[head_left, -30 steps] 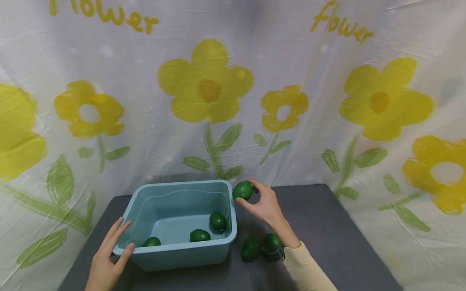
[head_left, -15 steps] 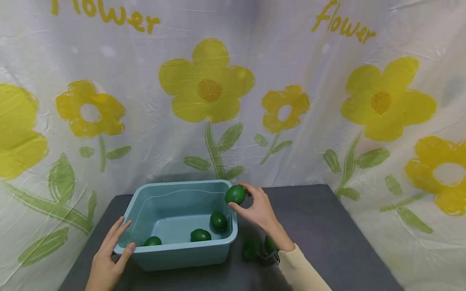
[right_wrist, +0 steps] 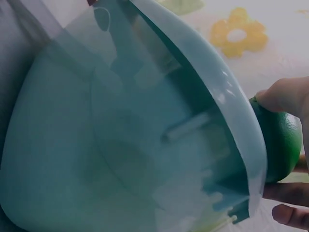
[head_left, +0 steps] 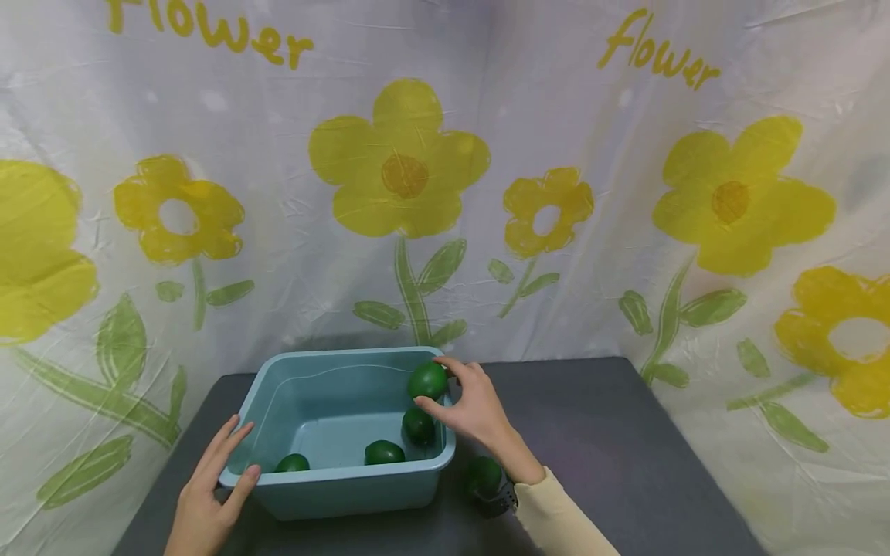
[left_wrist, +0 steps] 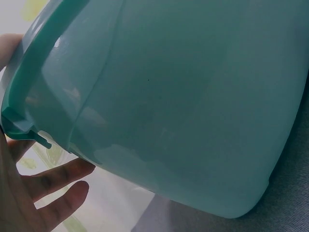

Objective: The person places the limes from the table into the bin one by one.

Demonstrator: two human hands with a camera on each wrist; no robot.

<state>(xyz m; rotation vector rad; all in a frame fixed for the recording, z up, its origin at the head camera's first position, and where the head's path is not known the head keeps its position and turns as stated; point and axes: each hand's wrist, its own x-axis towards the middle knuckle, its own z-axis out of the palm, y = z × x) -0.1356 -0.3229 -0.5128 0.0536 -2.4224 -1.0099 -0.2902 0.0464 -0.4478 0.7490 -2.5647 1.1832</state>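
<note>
A light blue plastic tub (head_left: 348,479) stands on the dark table. My right hand (head_left: 469,398) pinches a glossy green avocado (head_left: 427,381) between thumb and fingers, just inside the tub's right rim. In the right wrist view, that avocado (right_wrist: 277,137) shows beyond the rim (right_wrist: 231,111). Inside the tub lie more avocados: one at the right (head_left: 418,426), one near the front (head_left: 384,452), and one at the front left (head_left: 292,462), partly hidden by the wall. My left hand (head_left: 208,486) rests on the tub's front left corner, its fingers spread.
Right of the tub, another avocado (head_left: 483,475) lies on the table beside a dark perforated object (head_left: 497,500), partly hidden by my right forearm. The grey tabletop (head_left: 598,432) extends to the right. A flower-printed sheet (head_left: 556,309) hangs behind the table.
My right hand has carried the avocado leftward and down, from outside the right rim to over the tub's interior. The left hand stays at the corner.
</note>
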